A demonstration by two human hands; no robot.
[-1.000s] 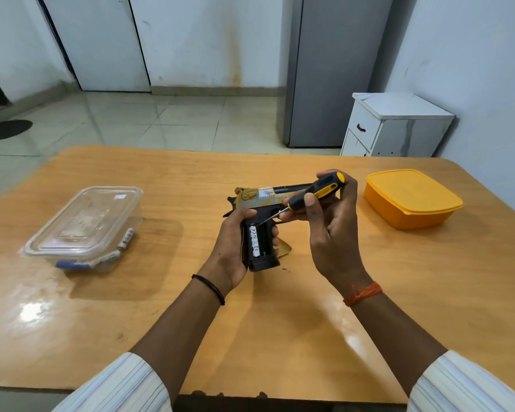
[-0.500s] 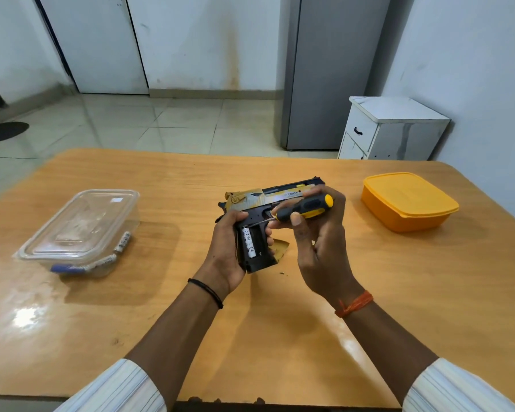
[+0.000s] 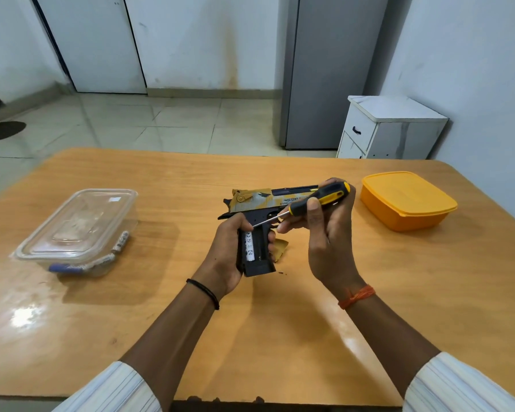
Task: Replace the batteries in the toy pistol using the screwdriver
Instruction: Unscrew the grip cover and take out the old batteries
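Note:
A gold and black toy pistol (image 3: 259, 203) is held above the table's middle, its barrel pointing right. My left hand (image 3: 226, 254) grips its black handle. The handle's side is open and a white battery (image 3: 249, 246) shows inside. My right hand (image 3: 324, 233) grips a screwdriver (image 3: 318, 199) with a black and yellow handle. Its thin metal tip points down-left at the top of the battery slot, close to my left thumb. A gold cover piece (image 3: 280, 248) lies on the table behind the handle, partly hidden.
A clear lidded box (image 3: 78, 230) with batteries inside sits at the left of the wooden table (image 3: 280, 337). An orange lidded box (image 3: 408, 200) sits at the right. A white cabinet (image 3: 390, 129) stands beyond the table's far right corner.
My right hand has drawn the screwdriver back up and to the right, so its shaft shows again with the tip at the battery slot. The pistol has stayed in my left hand.

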